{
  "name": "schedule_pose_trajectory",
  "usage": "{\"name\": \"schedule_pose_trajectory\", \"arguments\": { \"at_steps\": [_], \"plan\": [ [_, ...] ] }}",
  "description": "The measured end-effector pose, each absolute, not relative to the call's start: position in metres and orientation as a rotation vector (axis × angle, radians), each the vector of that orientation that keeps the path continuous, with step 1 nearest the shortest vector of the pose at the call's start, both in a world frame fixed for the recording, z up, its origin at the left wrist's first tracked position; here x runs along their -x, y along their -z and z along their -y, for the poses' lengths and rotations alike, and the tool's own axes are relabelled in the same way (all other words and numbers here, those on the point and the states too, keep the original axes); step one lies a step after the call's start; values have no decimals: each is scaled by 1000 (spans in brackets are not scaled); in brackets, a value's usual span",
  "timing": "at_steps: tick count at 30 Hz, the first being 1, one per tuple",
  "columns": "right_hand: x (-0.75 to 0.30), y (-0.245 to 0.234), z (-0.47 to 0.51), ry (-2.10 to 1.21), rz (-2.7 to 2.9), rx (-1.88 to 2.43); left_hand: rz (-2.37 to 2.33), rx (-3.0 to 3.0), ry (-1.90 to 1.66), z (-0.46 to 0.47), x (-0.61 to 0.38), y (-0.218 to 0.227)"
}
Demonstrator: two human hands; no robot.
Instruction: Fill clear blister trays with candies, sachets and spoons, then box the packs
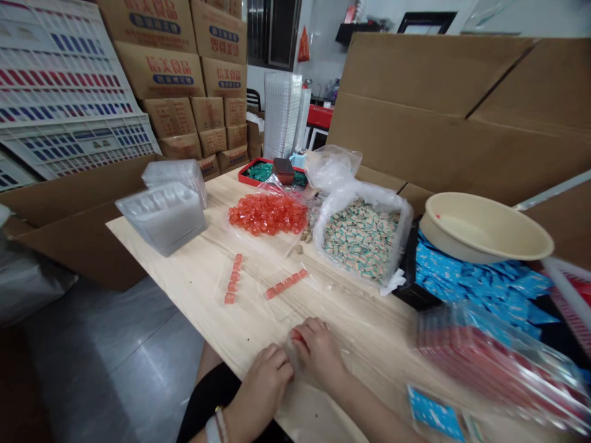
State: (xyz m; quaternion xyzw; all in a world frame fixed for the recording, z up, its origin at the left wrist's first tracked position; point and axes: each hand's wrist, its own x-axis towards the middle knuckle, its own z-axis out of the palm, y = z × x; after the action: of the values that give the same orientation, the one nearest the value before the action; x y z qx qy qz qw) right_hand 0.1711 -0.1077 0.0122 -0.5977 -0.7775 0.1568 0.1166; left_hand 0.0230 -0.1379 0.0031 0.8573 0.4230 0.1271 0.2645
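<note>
My left hand (265,384) has its fingers curled at the left edge of a clear plastic tray (300,369) near the table's front edge. From the right, my right hand (318,351) bends over the same tray, its fingers closed around small red pieces that show only in part. Beyond my hands lie two short rows of red wrapped pieces (233,280), the other red row (286,284) slanting to the right, each on clear plastic. Farther back is a loose heap of red wrapped pieces (268,213).
Stacked clear trays (166,215) stand at the left. A plastic-lined box of small green-and-tan packets (362,237) sits behind, near a red tray of green pieces (252,169). To the right are a cream basin (484,224), blue packets (471,280) and blurred filled trays (494,363).
</note>
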Motion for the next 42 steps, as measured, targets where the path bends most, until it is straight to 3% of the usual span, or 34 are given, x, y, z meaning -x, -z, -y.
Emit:
{"name": "schedule_pose_trajectory", "arguments": {
  "at_steps": [10, 17, 22, 26, 32, 38, 42],
  "plan": [
    [-146, -14, 85, -542, 2353, 1558, -1218, -2250, -361, 119, 32, -23],
    [-157, -48, -49, -256, 2306, 1533, -1732, -2143, -724, -70, 68, -61],
    [-111, -32, -130, -144, 2469, 1530, -2005, -1969, -712, -177, 51, -38],
    [-101, -6, -143, -1, 2494, 1661, -2007, -1978, -692, -161, 24, -9],
    [-127, -3, -134, 15, 2409, 1828, -1458, -2042, -841, -113, 11, 3],
    [-145, -9, -120, -244, 2165, 1736, -1292, -1428, -1138, -130, 19, 6],
    [-137, -4, -121, -892, 1646, 1391, -1190, -1261, -1104, -129, 14, -3]
  ]
}}
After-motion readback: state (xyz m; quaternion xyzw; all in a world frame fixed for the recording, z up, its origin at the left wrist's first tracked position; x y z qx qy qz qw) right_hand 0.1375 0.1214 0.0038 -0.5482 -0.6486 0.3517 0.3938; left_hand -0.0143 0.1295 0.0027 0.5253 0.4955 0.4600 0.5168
